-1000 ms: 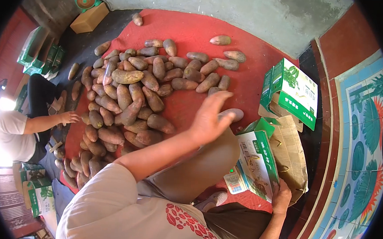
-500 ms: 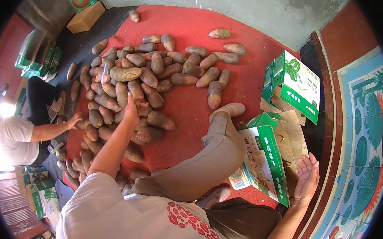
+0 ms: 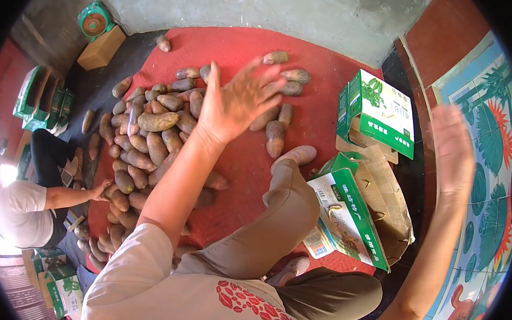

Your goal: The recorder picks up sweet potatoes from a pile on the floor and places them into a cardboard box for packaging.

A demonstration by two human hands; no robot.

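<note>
Mostly oblong, mottled brown vegetables (image 3: 156,147)

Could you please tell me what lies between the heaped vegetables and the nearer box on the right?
In the head view: red cloth, then the person's bent, trousered leg and shoe.

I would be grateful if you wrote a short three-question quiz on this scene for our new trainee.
1. True or false: the left hand and the right hand are both raised and hold nothing.
2. What colour is the mat beneath most of the pile of oblong produce?
A) blue
B) red
C) yellow
3. Fill in the blank: a co-worker in a pale short-sleeved top sits toward the ____ edge of the picture.

Key: 1. True. 2. B. 3. left.
</note>
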